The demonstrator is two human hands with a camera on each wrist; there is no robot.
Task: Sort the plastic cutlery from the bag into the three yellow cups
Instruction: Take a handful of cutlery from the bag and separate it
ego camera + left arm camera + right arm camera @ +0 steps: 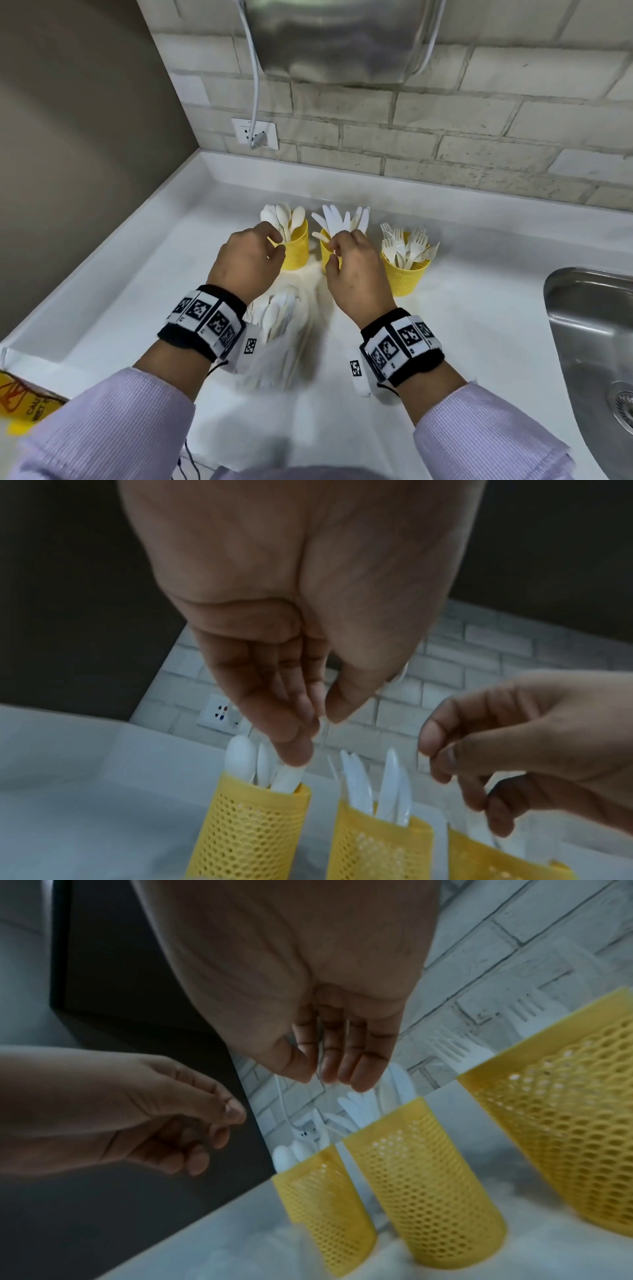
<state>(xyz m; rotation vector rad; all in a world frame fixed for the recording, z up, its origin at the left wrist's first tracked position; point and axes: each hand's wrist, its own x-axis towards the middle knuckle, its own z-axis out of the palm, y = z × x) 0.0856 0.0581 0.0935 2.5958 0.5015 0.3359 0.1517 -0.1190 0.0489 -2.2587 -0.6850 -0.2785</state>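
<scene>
spoons (pixel 283 219) upright in left cup (pixel 294 251), bowls up

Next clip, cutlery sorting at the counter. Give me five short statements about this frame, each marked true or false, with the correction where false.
1. Three yellow cups stand in a row on the white counter. True.
2. The rightmost cup holds spoons. False: it holds forks; the spoons are in the leftmost cup.
3. The right hand is at the middle cup, which holds knives. True.
4. The bag of cutlery lies in the sink. False: it lies on the counter, near the wrists.
5. The left hand rests flat on the counter. False: it is at the leftmost cup's rim, fingers curled.
</scene>
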